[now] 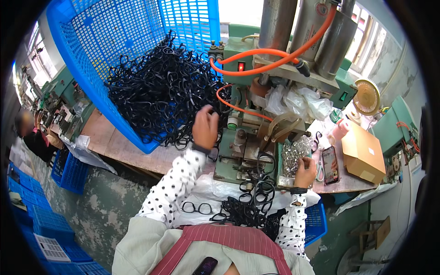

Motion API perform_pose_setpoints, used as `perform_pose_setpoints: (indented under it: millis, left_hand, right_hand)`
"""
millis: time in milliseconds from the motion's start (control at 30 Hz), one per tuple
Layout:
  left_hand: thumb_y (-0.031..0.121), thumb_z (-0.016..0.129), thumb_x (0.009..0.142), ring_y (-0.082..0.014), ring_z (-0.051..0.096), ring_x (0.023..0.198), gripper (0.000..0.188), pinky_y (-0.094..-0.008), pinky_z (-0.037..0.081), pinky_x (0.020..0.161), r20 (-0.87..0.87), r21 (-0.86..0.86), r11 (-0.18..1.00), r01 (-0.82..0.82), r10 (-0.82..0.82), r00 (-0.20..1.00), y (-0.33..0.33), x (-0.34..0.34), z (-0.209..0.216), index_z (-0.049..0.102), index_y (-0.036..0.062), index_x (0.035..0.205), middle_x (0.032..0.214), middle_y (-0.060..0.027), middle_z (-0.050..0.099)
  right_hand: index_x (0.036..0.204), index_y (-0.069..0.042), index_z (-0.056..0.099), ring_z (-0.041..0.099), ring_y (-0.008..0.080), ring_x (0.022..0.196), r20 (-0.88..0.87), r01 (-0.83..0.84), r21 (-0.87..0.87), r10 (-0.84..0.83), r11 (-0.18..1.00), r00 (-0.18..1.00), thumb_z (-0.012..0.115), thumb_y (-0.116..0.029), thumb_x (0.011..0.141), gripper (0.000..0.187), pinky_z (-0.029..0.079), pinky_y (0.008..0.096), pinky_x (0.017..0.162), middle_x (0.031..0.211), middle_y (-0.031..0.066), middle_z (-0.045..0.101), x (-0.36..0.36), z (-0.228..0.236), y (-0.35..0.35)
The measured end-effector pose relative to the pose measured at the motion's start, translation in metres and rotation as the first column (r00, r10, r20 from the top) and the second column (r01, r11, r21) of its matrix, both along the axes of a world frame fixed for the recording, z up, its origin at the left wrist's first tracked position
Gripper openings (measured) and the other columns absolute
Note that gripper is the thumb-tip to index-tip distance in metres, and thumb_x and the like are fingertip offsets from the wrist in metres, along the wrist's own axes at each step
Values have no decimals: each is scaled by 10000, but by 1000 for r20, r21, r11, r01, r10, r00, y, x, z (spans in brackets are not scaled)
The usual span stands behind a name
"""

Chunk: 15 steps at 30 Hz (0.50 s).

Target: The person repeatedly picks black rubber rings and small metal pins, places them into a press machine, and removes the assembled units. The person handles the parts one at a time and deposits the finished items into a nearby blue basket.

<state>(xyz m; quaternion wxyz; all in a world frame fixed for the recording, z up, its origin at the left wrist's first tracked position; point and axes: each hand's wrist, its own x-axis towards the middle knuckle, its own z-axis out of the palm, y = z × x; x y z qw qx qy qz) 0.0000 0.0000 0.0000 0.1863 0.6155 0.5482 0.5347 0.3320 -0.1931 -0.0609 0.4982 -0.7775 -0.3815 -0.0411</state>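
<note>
My left hand [205,129] is raised at the right edge of a heap of black eyeglass frames [160,87] in a big blue basket [98,101]. Its fingers are bent and the tips blurred, so whether it holds anything is unclear. Over a tray of small shiny metal parts [293,156], my right hand [305,173] has its thumb and fingers pinched together; what lies between them is too small to make out. Between the hands stands a green press machine [224,169]. More black frames [243,208] are piled close to my body, with one single frame [196,208] lying on white sheeting.
Orange air hoses [275,55] loop across the machine's front. Right of the tray lie scissors [320,170], a phone [330,165] and an open cardboard box [364,153]. A small fan [366,96] stands behind. Blue crates [50,224] are stacked on the floor at left, where another person [36,142] sits.
</note>
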Motion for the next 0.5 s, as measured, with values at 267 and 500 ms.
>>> perform_pose_setpoints:
  millis: [267,500]
  left_hand:
    - [487,541,872,-419,642,942,448,-498,513,803,-464,-311,893,-324,154,872,60,-9,5,646,69,995,972,-232,679]
    - [411,582,821,-406,644,832,393,-462,508,728,-442,-301,951,-77,-67,895,15,-72,-17,689,42,907,850,-224,666]
  right_hand:
    - [892,-121,743,606,227,840,177,-15,114,-6,993,984,743,-132,782,110,443,358,822,843,38,691,5,-9,1]
    - [880,-208,741,592,223,855,231,21,2,-21,1000,973,749,-159,765,125,410,381,834,824,3,683,4,-12,0]
